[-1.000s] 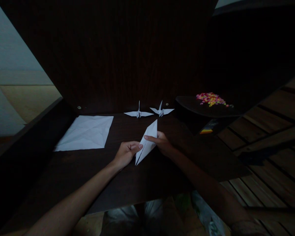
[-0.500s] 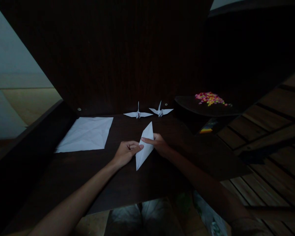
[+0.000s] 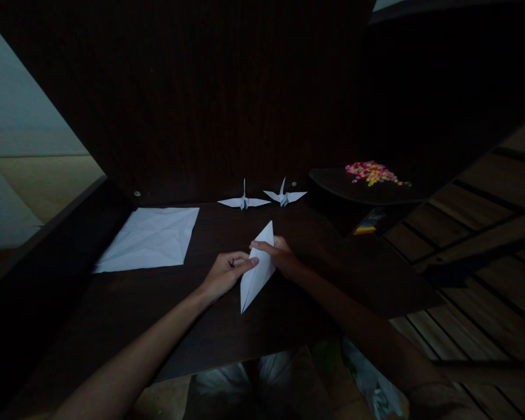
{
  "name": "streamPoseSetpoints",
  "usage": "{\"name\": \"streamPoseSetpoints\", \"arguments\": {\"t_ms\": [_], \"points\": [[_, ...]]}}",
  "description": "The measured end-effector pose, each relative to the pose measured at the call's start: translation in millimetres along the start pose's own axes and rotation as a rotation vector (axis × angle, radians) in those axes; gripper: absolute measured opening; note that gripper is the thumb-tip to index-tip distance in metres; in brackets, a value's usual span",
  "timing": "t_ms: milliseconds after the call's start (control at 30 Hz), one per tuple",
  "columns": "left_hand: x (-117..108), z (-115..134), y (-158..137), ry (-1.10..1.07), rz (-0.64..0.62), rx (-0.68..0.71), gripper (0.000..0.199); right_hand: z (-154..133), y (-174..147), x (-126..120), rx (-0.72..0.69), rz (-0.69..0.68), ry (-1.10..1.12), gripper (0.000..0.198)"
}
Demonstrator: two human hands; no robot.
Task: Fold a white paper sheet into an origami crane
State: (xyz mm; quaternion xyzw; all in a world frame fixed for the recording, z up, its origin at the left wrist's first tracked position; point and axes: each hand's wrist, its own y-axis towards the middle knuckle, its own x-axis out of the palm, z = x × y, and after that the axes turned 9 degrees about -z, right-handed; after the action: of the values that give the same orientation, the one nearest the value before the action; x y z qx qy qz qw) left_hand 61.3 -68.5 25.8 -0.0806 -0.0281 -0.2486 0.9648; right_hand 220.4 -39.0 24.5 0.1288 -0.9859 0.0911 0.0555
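Between my two hands is a white paper (image 3: 259, 274) folded into a long diamond, its tips pointing away from me and toward me. My left hand (image 3: 228, 271) pinches its left edge, the thumb lying on the front face. From the right, my right hand (image 3: 282, 255) grips it with the thumb across the front and the other fingers mostly hidden behind. Beyond the held paper, two white origami cranes stand side by side: a left crane (image 3: 244, 202) and a right crane (image 3: 284, 198). A creased white sheet (image 3: 151, 238) lies flat to the left.
A dark wooden desk (image 3: 192, 344) has a low side wall on the left and a tall back panel (image 3: 227, 93). At right, a rounded shelf (image 3: 332, 185) bears a heap of small colourful pieces (image 3: 373, 173). Wooden slats (image 3: 476, 309) show farther right.
The folded paper has tipped slightly, its lower point now a bit lower and nearer me. Both hands keep their hold, thumbs shifted a little. The whole view has moved slightly.
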Motion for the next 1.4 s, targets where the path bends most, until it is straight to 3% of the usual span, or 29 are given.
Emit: {"name": "streamPoseSetpoints", "arguments": {"t_ms": [233, 400, 500, 633, 767, 900, 1267, 1400], "points": [[-1, -2, 1, 0.071, -0.008, 0.016, 0.035, 3, 0, 0, -0.008, -0.002, -0.064, 0.031], [-13, 6, -1, 0.130, -0.029, 0.027, 0.035, -1, 4, -6, -0.267, 0.078, -0.060, 0.037], [-29, 14, -4, 0.371, -0.145, 0.028, 0.032, -2, 5, -13, -0.366, 0.098, -0.247, 0.044], [-45, 17, -6, 0.652, -0.157, 0.093, 0.029, 0, 1, -18, -0.480, -0.098, -0.707, 0.012], [-45, 14, -5, 0.721, -0.157, 0.138, 0.031, 6, -3, -15, -0.559, -0.264, -0.944, 0.012], [-42, 15, -4, 0.790, -0.156, 0.146, 0.031, 12, 1, -16, -0.587, -0.330, -0.974, 0.013], [-52, 23, -5, 1.139, -0.056, 0.110, 0.046, 19, 7, -21, -0.633, -0.245, -1.042, 0.010], [-51, 22, -5, 1.257, 0.071, 0.253, 0.036, 23, 11, -23, -0.623, -0.182, -1.065, 0.011]]}}
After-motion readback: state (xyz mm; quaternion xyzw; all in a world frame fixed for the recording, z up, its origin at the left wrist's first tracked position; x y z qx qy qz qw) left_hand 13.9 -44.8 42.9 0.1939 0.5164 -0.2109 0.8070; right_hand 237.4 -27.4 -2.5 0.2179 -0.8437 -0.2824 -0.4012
